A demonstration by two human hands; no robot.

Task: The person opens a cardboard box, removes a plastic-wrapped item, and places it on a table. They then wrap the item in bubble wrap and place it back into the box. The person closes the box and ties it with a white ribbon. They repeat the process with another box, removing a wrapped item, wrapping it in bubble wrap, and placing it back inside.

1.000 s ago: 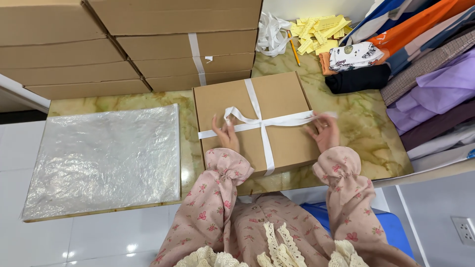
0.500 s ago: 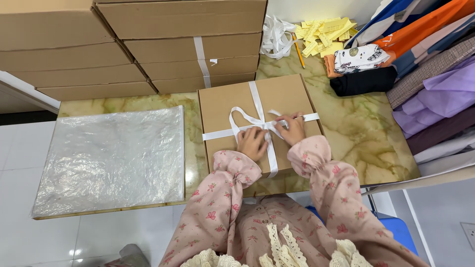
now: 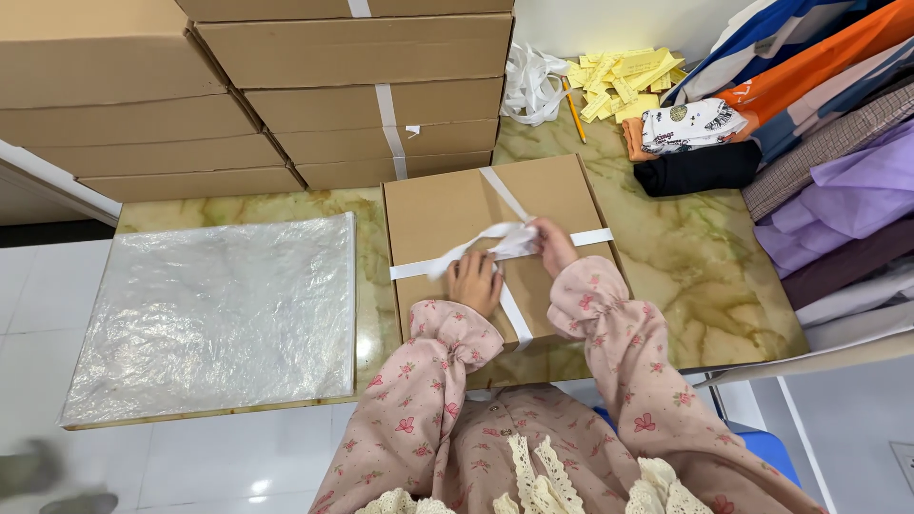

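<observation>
Two hands meet at the middle of a flat brown cardboard box point(image 3: 447, 209) lying on a marbled green-and-cream tabletop point(image 3: 705, 276), near its front edge. White ribbon point(image 3: 509, 240) crosses the lid both ways. The left hand point(image 3: 473, 282) rests on the lid with its fingers curled down onto the ribbon where the bands cross; the right hand point(image 3: 552, 246) is just beside it, fingers pinched shut on a bunched loop of the same ribbon. Both arms wear pink floral sleeves point(image 3: 619, 343) with gathered cuffs.

Around the box — to the left, a wide sheet of clear crinkled plastic point(image 3: 219, 314) lies flat on the tabletop, close to the box's edge. Behind the box stands a stack of larger cardboard cartons point(image 3: 314, 95), one bound with white tape, touching or nearly touching its far side. To the back right lie a tangle of spare white ribbon point(image 3: 533, 81), a heap of yellow paper slips point(image 3: 624, 76) and an orange pencil point(image 3: 571, 109). Further right are a folded black cloth point(image 3: 700, 169) with a printed white one on top, then a sloping pile of folded fabrics point(image 3: 838, 162) — purple, orange, blue, checked.

White floor tiles point(image 3: 190, 457) show below the tabletop.
</observation>
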